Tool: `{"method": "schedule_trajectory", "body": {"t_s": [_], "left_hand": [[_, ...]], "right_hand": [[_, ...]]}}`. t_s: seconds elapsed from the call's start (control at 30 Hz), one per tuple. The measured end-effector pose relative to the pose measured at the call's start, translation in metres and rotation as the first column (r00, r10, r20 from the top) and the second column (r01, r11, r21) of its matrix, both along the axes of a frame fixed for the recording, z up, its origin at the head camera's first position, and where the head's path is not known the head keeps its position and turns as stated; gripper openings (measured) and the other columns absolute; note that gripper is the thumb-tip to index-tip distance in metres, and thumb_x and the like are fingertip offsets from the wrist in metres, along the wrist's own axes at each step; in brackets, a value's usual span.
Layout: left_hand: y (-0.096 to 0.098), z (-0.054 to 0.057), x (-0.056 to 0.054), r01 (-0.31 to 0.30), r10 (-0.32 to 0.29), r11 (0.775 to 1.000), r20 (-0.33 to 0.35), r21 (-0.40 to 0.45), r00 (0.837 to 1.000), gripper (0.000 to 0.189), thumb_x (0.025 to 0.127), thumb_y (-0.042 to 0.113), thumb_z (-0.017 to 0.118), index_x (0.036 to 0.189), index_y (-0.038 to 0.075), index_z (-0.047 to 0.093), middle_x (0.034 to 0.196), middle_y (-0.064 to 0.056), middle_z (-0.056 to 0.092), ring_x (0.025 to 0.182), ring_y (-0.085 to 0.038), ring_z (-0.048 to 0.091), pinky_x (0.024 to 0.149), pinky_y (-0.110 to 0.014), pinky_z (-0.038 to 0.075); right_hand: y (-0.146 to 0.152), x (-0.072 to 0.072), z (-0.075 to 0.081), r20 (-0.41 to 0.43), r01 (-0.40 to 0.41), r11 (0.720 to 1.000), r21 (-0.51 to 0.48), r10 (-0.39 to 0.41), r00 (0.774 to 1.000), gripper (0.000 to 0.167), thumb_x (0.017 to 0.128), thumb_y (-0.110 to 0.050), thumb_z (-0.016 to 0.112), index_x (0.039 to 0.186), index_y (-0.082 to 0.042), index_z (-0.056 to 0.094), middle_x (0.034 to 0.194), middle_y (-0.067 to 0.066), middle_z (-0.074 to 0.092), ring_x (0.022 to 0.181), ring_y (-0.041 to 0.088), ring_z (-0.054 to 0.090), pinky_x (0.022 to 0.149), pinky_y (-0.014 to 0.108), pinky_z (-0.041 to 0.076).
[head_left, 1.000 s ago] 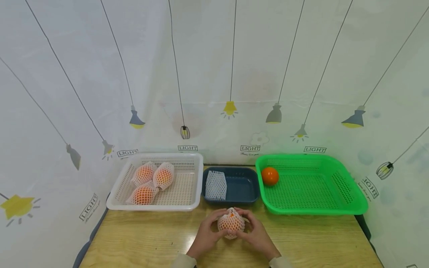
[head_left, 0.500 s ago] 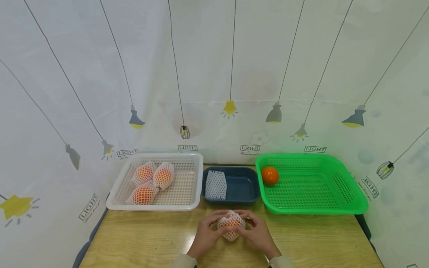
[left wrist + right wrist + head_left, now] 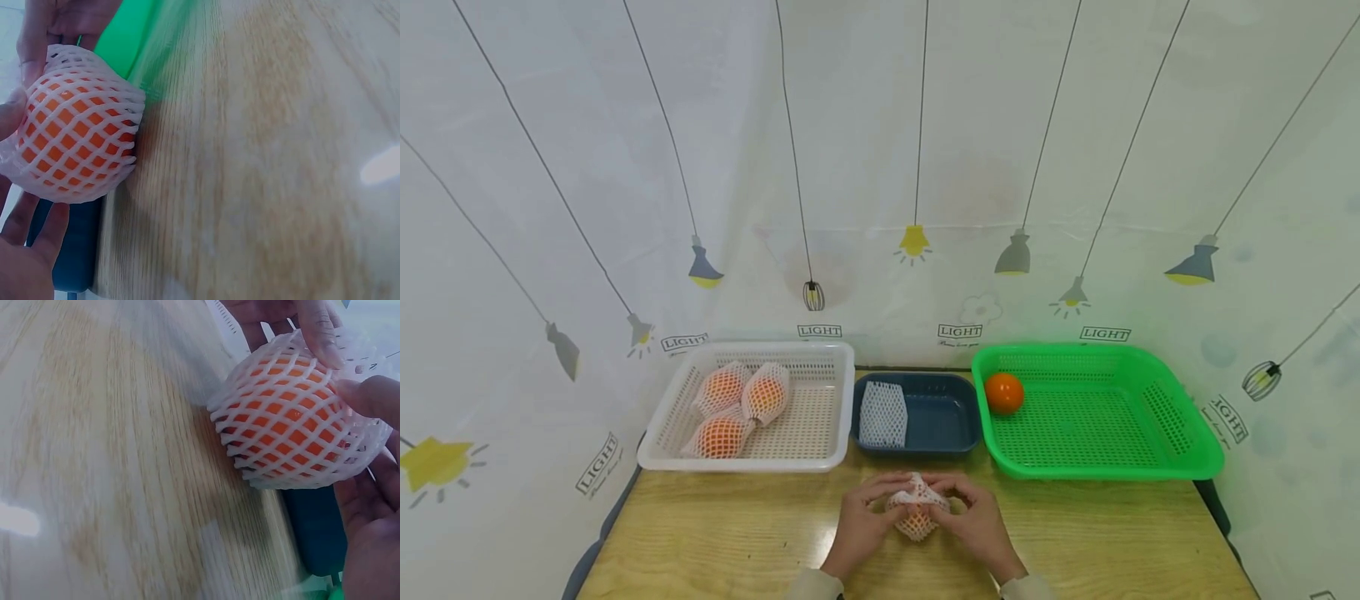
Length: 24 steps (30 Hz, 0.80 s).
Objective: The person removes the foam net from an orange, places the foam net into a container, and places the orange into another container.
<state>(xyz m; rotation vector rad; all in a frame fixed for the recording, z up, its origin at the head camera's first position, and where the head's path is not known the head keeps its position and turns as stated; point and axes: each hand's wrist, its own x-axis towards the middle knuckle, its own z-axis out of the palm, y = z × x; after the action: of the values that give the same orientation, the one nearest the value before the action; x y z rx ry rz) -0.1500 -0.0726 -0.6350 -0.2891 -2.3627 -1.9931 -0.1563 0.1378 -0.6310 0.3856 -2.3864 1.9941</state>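
Observation:
An orange point(image 3: 917, 522) in a white foam net sleeve is between both hands just above the wooden table, at the front middle of the head view. My left hand point(image 3: 861, 523) grips its left side, and my right hand point(image 3: 979, 525) grips the right. Both thumbs press on the near side at the sleeve's gathered upper edge. In the left wrist view the foam net point(image 3: 78, 134) stretches snugly round the fruit. From the right wrist, loose foam net point(image 3: 369, 434) bunches past the thumbs. The far fingers are partly hidden behind the fruit.
Three netted oranges point(image 3: 721, 437) lie in a white basket point(image 3: 820, 462) at the back left. A dark blue tray point(image 3: 943, 417) in the middle holds flat foam net sleeves point(image 3: 883, 415). One bare orange point(image 3: 1003, 393) sits in the green basket point(image 3: 1105, 471) at right.
Both hands have stayed in nearly the same place, turning the netted orange slightly and lowering it a little in view. The sleeve's upper edge has folded inward between the thumbs.

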Motion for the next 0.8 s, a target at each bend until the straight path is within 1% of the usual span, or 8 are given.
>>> {"method": "schedule_trajectory", "body": {"t_s": [0.13, 0.17, 0.23, 0.37, 0.47, 0.57, 0.67, 0.8], "left_hand": [[-0.0008, 0.0007, 0.0008, 0.011, -0.011, 1.000, -0.017, -0.028, 1.000, 0.045, 0.082, 0.030, 0.084, 0.126, 0.023, 0.074, 0.130, 0.003, 0.071, 0.126, -0.021, 0.064, 0.105, -0.033, 0.053], [-0.0010, 0.0013, 0.0013, 0.016, -0.016, 0.999, -0.015, -0.034, 1.000, 0.047, 0.083, 0.030, 0.083, 0.128, 0.023, 0.072, 0.132, 0.003, 0.070, 0.127, -0.020, 0.063, 0.105, -0.034, 0.054], [-0.0016, 0.0021, 0.0016, 0.033, -0.034, 0.999, -0.011, -0.041, 0.999, 0.051, 0.084, 0.030, 0.082, 0.132, 0.022, 0.070, 0.136, 0.003, 0.068, 0.129, -0.019, 0.061, 0.106, -0.035, 0.053], [-0.0029, 0.0023, 0.0002, 0.069, -0.069, 0.997, -0.001, -0.041, 0.998, 0.057, 0.085, 0.029, 0.082, 0.138, 0.018, 0.065, 0.143, 0.000, 0.063, 0.132, -0.020, 0.059, 0.109, -0.033, 0.051], [-0.0040, 0.0020, -0.0017, 0.080, -0.080, 0.996, -0.005, -0.045, 0.997, 0.054, 0.087, 0.027, 0.081, 0.137, 0.016, 0.065, 0.143, -0.004, 0.063, 0.132, -0.023, 0.060, 0.110, -0.034, 0.051], [-0.0044, 0.0029, -0.0036, 0.068, -0.068, 0.996, 0.002, -0.054, 0.998, 0.041, 0.088, 0.030, 0.079, 0.127, 0.018, 0.072, 0.137, -0.003, 0.067, 0.131, -0.023, 0.060, 0.111, -0.037, 0.050], [-0.0040, 0.0049, -0.0050, 0.042, -0.042, 0.997, 0.000, -0.062, 0.999, 0.030, 0.089, 0.034, 0.078, 0.117, 0.021, 0.077, 0.129, 0.000, 0.071, 0.130, -0.023, 0.061, 0.111, -0.041, 0.050], [-0.0029, 0.0071, -0.0053, -0.002, 0.001, 0.998, -0.017, -0.058, 1.000, 0.026, 0.090, 0.031, 0.078, 0.113, 0.019, 0.079, 0.124, 0.000, 0.074, 0.127, -0.026, 0.064, 0.108, -0.040, 0.052]], "right_hand": [[0.0008, -0.0007, 0.0001, -0.044, -0.002, 0.996, 0.090, 0.006, 0.999, 0.044, 0.083, -0.020, 0.086, 0.124, -0.021, 0.070, 0.128, 0.001, 0.070, 0.115, 0.014, 0.063, 0.094, 0.029, 0.057], [0.0009, -0.0007, 0.0007, -0.052, -0.005, 0.994, 0.109, 0.011, 0.999, 0.048, 0.083, -0.020, 0.086, 0.128, -0.022, 0.069, 0.130, 0.001, 0.068, 0.116, 0.013, 0.062, 0.095, 0.031, 0.057], [0.0011, -0.0005, 0.0023, -0.061, -0.007, 0.989, 0.148, 0.016, 0.998, 0.050, 0.084, -0.023, 0.086, 0.130, -0.023, 0.068, 0.134, -0.001, 0.066, 0.121, 0.013, 0.059, 0.098, 0.032, 0.056], [0.0003, -0.0007, 0.0057, -0.061, -0.002, 0.983, 0.185, 0.013, 0.998, 0.037, 0.085, -0.027, 0.084, 0.120, -0.027, 0.075, 0.131, -0.007, 0.069, 0.125, 0.014, 0.059, 0.104, 0.029, 0.051], [-0.0006, -0.0017, 0.0075, -0.060, 0.011, 0.984, 0.180, -0.001, 0.998, 0.025, 0.084, -0.028, 0.084, 0.109, -0.028, 0.079, 0.124, -0.009, 0.072, 0.122, 0.013, 0.061, 0.105, 0.025, 0.049], [-0.0014, -0.0028, 0.0077, -0.086, 0.018, 0.986, 0.163, -0.004, 0.996, 0.020, 0.084, -0.027, 0.084, 0.104, -0.027, 0.081, 0.118, -0.007, 0.075, 0.117, 0.015, 0.064, 0.101, 0.023, 0.050], [-0.0020, -0.0038, 0.0075, -0.122, 0.024, 0.987, 0.159, -0.004, 0.992, 0.018, 0.085, -0.025, 0.083, 0.103, -0.025, 0.081, 0.116, -0.006, 0.075, 0.113, 0.016, 0.065, 0.096, 0.022, 0.051], [-0.0030, -0.0037, 0.0088, -0.124, 0.045, 0.989, 0.140, -0.027, 0.992, 0.018, 0.086, -0.021, 0.083, 0.103, -0.023, 0.081, 0.112, -0.005, 0.076, 0.108, 0.015, 0.064, 0.091, 0.022, 0.053]]}}
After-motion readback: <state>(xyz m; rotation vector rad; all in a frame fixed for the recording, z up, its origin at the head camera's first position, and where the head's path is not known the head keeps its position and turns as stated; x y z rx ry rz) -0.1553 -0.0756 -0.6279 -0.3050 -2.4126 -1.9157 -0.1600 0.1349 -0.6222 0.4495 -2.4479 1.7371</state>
